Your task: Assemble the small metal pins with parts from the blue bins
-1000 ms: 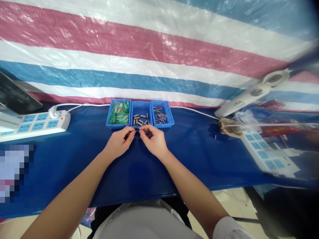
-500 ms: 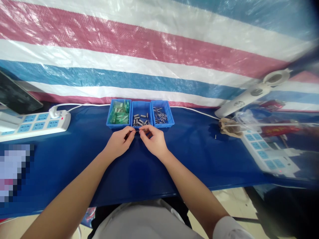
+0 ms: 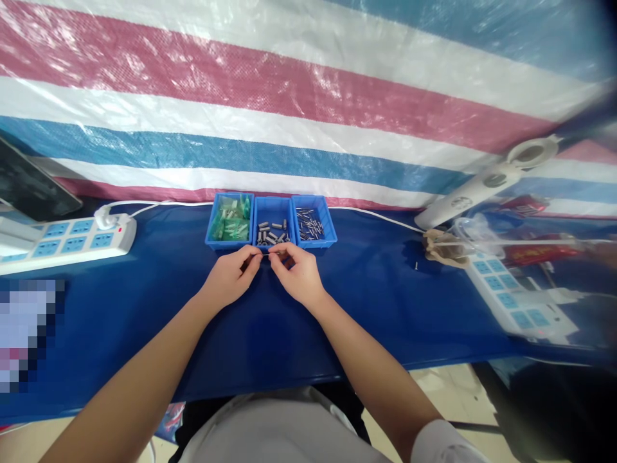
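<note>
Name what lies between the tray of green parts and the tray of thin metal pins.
In the head view, a third blue tray of short grey metal cylinders sits between the green-parts tray and pin tray.

Bright even daylight, glare on striped tarp, right edge blurred, wide-angle edges bent
</note>
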